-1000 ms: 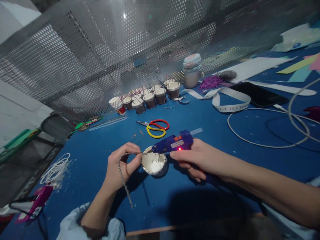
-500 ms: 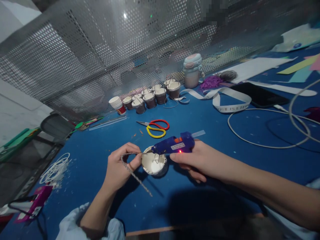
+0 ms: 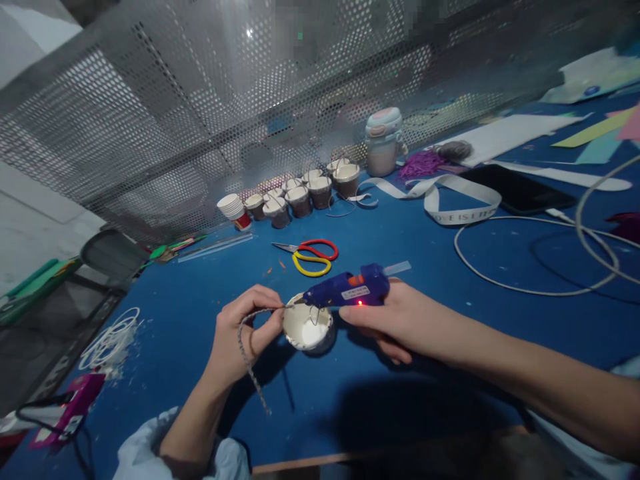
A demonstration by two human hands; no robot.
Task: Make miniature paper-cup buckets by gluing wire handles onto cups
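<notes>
Pot (image 3: 301,329), white inside and set on the blue tabletop (image 3: 415,233), sits between the two hands, with its mouth turned up. Just to its left is the left hand (image 3: 245,327), gripping a grey braided cord (image 3: 246,360) between thumb and forefinger; the cord's short end points at the pot's rim, and its long end arches back over the fingers and dangles in front of the wrist, below and left of the pot. To the pot's right, the right hand (image 3: 385,317) is wrapped around a blue glue gun (image 3: 345,291), thumb along its side by a lit red light. The nozzle reaches over the pot's far rim, near the cord's end; whether they touch cannot be told. The left forearm slants up toward the pot from the lower left, and the right one stretches in from the lower right. Scissors (image 3: 299,252) lie beyond the pot, and small buckets (image 3: 301,203) stand farther behind it.
</notes>
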